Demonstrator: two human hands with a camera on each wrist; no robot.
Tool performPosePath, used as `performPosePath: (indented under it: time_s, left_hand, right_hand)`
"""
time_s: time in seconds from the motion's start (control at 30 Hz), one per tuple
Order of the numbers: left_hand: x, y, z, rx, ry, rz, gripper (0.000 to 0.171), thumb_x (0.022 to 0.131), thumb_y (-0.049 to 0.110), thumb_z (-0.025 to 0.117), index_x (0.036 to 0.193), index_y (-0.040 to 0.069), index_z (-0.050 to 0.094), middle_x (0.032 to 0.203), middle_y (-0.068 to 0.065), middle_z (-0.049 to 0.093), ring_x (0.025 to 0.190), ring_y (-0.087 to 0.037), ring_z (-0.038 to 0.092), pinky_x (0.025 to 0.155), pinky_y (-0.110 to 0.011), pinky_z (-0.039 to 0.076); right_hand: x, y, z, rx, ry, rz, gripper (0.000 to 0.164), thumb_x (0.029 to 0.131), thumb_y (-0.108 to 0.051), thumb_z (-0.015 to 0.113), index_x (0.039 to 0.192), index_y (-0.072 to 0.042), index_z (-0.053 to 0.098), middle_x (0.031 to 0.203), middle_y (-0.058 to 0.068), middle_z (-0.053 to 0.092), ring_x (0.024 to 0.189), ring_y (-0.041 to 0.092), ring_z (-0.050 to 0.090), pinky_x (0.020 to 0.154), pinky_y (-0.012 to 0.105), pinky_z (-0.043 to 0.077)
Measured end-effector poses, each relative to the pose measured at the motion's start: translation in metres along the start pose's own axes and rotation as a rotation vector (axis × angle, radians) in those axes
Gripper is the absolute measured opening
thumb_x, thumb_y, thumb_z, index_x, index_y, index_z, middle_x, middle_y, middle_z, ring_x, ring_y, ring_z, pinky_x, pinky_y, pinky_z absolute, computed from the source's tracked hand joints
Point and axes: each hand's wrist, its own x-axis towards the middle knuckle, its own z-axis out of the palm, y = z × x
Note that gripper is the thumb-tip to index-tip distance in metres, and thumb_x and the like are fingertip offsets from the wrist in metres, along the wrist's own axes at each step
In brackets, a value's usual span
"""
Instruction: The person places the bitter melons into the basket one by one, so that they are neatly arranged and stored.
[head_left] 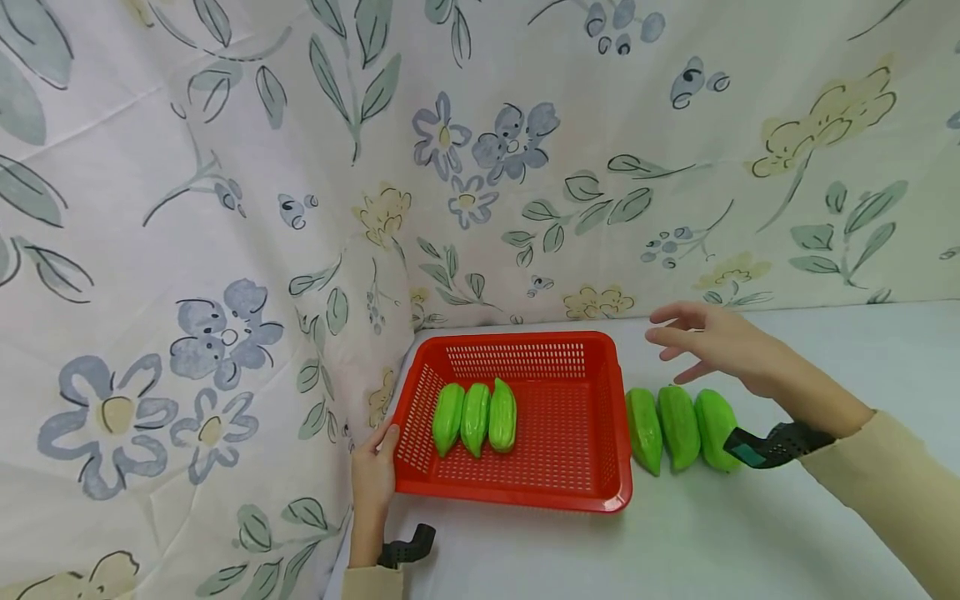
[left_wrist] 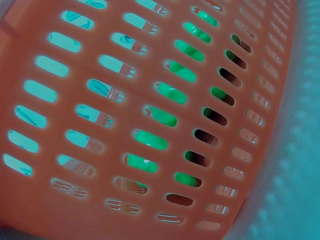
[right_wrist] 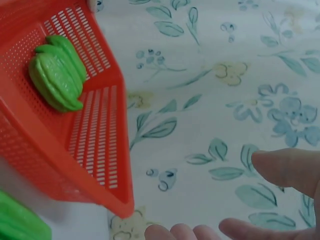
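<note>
A red plastic basket (head_left: 555, 442) with slotted walls stands on the table. Three ridged, glossy green fruits (head_left: 476, 419) with pointed tips lie side by side in its left half. At the basket's left rim is my left hand (head_left: 372, 471), gripping the edge with the thumb up on the rim; its lower fingers are hidden. In the left wrist view, the basket wall (left_wrist: 120, 100) fills most of the picture. My right hand (head_left: 716, 340) hovers with spread, loosely bent fingers and holds nothing. Just below it, three more green fruits (head_left: 680, 429) lie in a row beside the basket.
White tabletop (head_left: 525, 550) extends in front of the basket and to the right. A floral cloth (head_left: 570, 200) hangs behind the table and along the left side, close to the basket. Dark straps with small devices (head_left: 780, 444) circle both wrists.
</note>
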Motion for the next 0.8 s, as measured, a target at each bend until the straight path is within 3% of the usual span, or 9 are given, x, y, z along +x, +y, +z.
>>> performPosePath:
  time_s: [0.3, 0.6, 0.8]
  left_hand:
    - [0.0, -0.002, 0.0, 0.005, -0.004, -0.008, 0.056, 0.107, 0.049, 0.054, 0.149, 0.013, 0.058, 0.119, -0.025, 0.071, 0.078, -0.024, 0.069, 0.062, -0.026, 0.059]
    - [0.001, -0.002, 0.001, 0.007, 0.001, -0.037, 0.057, 0.106, 0.052, 0.054, 0.149, 0.016, 0.059, 0.113, -0.023, 0.072, 0.073, -0.021, 0.068, 0.06, -0.026, 0.058]
    - [-0.001, 0.003, 0.0, -0.005, -0.015, -0.042, 0.056, 0.106, 0.05, 0.054, 0.151, 0.016, 0.057, 0.118, -0.024, 0.071, 0.074, -0.02, 0.069, 0.061, -0.026, 0.059]
  right_hand:
    - [-0.016, 0.02, -0.023, -0.02, 0.021, 0.018, 0.065, 0.107, -0.043, 0.055, 0.154, 0.0, 0.039, 0.145, 0.027, 0.055, 0.109, 0.022, 0.067, 0.08, 0.042, 0.064]
    - [-0.03, 0.034, -0.047, -0.063, 0.034, 0.044, 0.066, 0.109, -0.044, 0.052, 0.156, -0.001, 0.035, 0.149, 0.03, 0.05, 0.097, -0.004, 0.066, 0.079, 0.039, 0.064]
    - [-0.037, 0.043, -0.061, -0.076, 0.063, 0.071, 0.068, 0.109, -0.044, 0.052, 0.156, 0.001, 0.032, 0.151, 0.034, 0.045, 0.092, -0.009, 0.064, 0.077, 0.04, 0.064]
